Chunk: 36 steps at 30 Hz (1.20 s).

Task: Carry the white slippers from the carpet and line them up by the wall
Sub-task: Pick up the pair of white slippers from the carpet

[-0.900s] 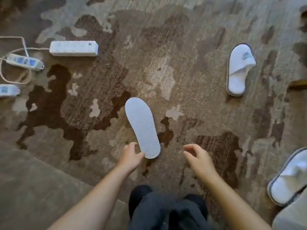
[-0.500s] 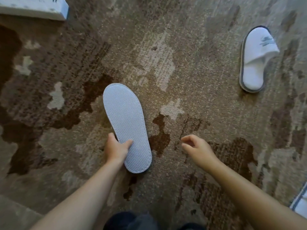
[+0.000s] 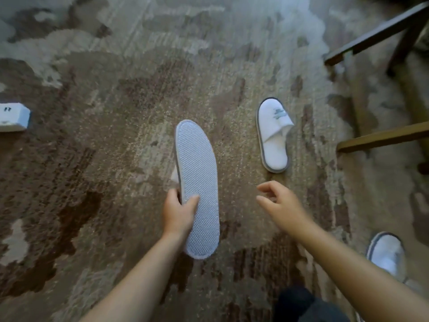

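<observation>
Above the carpet [image 3: 104,159], the left hand [image 3: 177,213] now grips the raised upturned slipper [image 3: 197,189], textured sole showing; right hand [image 3: 281,205] remains open, empty.

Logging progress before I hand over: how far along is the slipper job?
Early. Nothing is lined up in view, and no wall shows. In hand: the left hand grips one slipper, sole up. The right hand is open and empty. Left: the upright slipper ahead and another slipper at the right edge, both on the carpet.
</observation>
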Tool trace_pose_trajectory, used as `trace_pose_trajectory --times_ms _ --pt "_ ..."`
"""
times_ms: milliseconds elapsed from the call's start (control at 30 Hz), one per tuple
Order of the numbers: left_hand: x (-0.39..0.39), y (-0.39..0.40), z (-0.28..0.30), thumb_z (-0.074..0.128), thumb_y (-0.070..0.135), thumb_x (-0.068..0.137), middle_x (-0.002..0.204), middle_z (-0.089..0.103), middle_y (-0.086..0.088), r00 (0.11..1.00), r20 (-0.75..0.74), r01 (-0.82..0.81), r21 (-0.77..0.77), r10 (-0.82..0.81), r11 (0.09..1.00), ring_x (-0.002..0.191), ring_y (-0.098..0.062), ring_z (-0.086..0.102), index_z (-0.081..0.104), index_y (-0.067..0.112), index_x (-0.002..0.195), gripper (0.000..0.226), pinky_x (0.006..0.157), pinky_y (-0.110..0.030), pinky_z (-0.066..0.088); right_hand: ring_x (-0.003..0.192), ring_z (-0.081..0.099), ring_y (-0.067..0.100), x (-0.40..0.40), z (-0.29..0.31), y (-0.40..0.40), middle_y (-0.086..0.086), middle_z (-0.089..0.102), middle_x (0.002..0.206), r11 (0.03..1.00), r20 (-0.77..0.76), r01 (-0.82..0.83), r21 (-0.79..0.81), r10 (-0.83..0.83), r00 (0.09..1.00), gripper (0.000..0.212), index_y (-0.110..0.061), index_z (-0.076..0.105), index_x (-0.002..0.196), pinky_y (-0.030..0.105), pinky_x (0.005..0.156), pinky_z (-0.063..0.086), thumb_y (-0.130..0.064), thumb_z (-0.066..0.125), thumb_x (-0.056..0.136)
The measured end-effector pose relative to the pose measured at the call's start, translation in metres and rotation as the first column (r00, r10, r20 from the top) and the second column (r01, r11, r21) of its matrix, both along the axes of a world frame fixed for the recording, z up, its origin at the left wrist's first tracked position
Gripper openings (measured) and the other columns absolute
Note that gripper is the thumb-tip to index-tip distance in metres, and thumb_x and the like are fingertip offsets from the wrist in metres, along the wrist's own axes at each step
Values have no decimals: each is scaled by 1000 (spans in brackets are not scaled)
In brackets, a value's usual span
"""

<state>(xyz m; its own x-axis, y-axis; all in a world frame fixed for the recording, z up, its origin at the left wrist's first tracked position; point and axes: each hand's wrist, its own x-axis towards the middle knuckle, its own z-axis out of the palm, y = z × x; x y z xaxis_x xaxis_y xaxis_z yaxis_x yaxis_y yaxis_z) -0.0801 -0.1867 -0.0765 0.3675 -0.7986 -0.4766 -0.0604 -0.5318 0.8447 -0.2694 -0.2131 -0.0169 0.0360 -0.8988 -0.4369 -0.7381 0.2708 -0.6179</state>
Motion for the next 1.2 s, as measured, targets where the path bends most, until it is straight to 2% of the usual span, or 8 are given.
trace_pose_trajectory --times_ms 100,267,433,600,767,967,1067,1200 --pt "-41 -36 -25 62 9 79 83 57 -3 998 -55 29 6 -29 1000 71 -15 56 48 13 85 15 65 -31 44 104 50 19 -38 -25 -29 13 56 117 988 -29 137 -67 -139 990 32 -7 53 113 28 86 37 -16 58 83" --pt "-84 -73 -72 62 16 80 75 55 5 1000 8 9 36 -10 999 74 -19 55 48 15 84 14 60 -29 43 121 41 30 -82 -89 -85 19 44 131 948 -44 316 -21 -317 947 50 -3 40 124 45 104 35 -19 60 82" --pt "-106 -91 -96 57 20 84 97 61 -3 1000 -15 -9 75 10 997 88 -24 60 48 19 93 13 77 -40 51 126 33 35 -95 -142 -131 20 37 137 875 -89 484 -19 -484 871 67 -3 32 129 46 106 31 -27 65 76" --pt "-111 -89 -105 57 18 84 95 58 -1 999 31 -23 73 21 997 87 -21 58 47 18 93 14 74 -35 47 129 24 37 -96 -172 -143 19 30 143 876 -215 479 -55 -479 851 85 -6 25 132 46 104 28 -38 72 69" --pt "-111 -83 -96 57 16 85 88 58 2 999 47 -25 67 22 997 83 -18 58 47 16 92 12 71 -32 46 129 27 37 -98 -171 -146 24 31 140 881 -160 461 -106 -473 867 95 0 21 134 38 108 19 -25 79 64" --pt "-103 -75 -81 56 15 85 83 57 12 998 39 47 45 -48 998 76 -6 57 47 21 87 11 60 -24 46 110 47 33 -107 -156 -139 18 45 126 868 21 496 -39 -495 869 61 -3 41 113 41 91 40 -23 76 67" --pt "-93 -71 -69 56 14 85 81 56 13 996 65 60 18 -61 998 74 -3 56 47 17 91 12 55 -18 46 86 53 23 -104 -142 -120 15 57 104 885 194 466 -16 -454 870 31 -11 42 91 31 71 43 -12 68 74" --pt "-81 -66 -28 53 14 87 83 58 7 1000 18 -6 2 5 1000 78 -12 59 47 21 85 9 61 -28 48 65 50 9 -88 -87 -92 -4 52 74 870 363 491 -35 -447 818 25 -13 42 81 5 46 40 -2 64 75"
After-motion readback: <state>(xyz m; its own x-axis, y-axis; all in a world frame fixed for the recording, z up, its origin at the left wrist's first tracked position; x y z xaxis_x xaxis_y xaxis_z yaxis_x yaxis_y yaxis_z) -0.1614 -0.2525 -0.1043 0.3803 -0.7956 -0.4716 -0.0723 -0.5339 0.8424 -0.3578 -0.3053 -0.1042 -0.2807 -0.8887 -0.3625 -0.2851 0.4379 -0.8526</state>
